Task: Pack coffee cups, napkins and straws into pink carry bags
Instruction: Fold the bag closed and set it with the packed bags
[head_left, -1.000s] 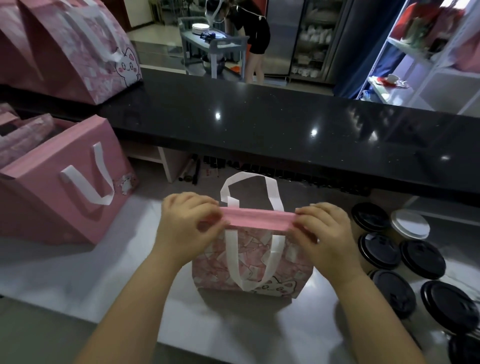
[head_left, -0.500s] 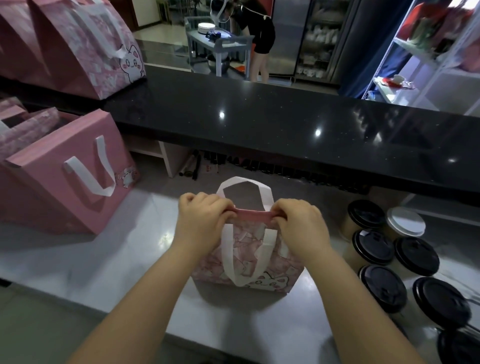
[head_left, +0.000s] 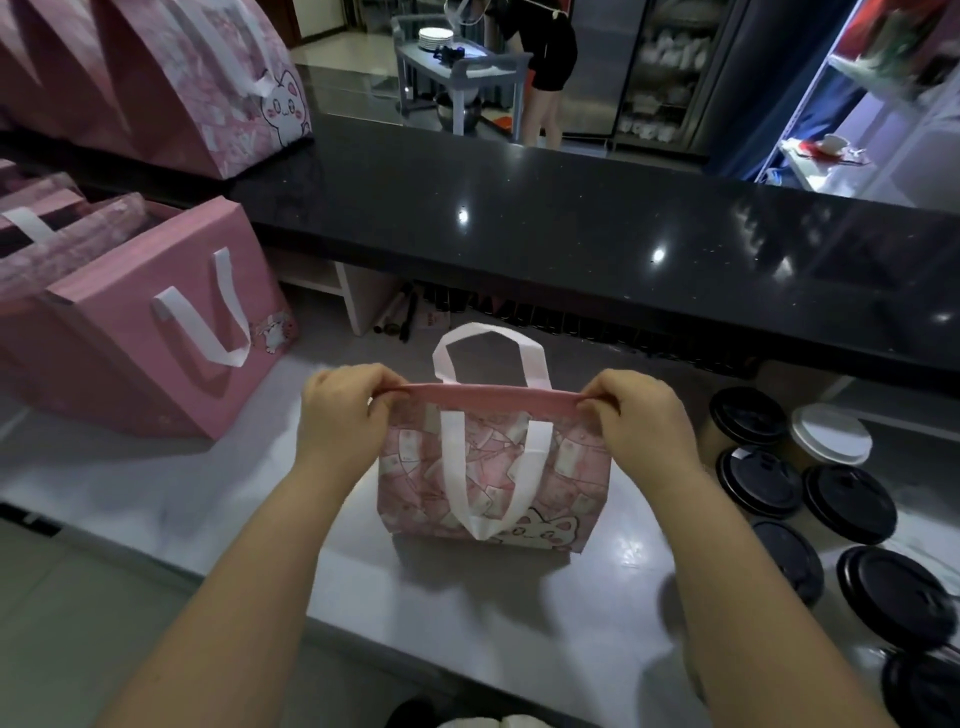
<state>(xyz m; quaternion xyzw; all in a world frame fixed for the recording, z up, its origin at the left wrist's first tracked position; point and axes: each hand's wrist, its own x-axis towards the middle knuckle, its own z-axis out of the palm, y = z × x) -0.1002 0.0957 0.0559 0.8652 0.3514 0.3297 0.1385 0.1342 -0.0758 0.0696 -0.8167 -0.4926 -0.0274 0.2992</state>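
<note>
pinching the pink top rim of the bag (head_left: 566, 467) at its left end with the left hand (head_left: 343, 415), fingers curled over the edge. gripping the right end the same way with the right hand (head_left: 644, 421), rim pulled flat and straight between the two. standing upright on the grey counter (head_left: 156, 483), near its front edge, between both forearms. mouth pressed closed along the rim, so cannot tell what lies inside. sticking up in a loop behind the rim: the back handle (head_left: 537, 364). hanging down the printed front, above a cat face: the front handle (head_left: 452, 467). just right of the bag, clustered on the counter: cups (head_left: 758, 480) with black lids, plus one white-lidded cup (head_left: 831, 434) at the back of the group. to the left, well apart: bigger pink bags (head_left: 119, 374) with white handles, standing one against the next. above them on the black ledge (head_left: 571, 223): more bags (head_left: 171, 104), one with a cat face. far back, bent over a grey cart (head_left: 467, 65): another person (head_left: 550, 57).
</note>
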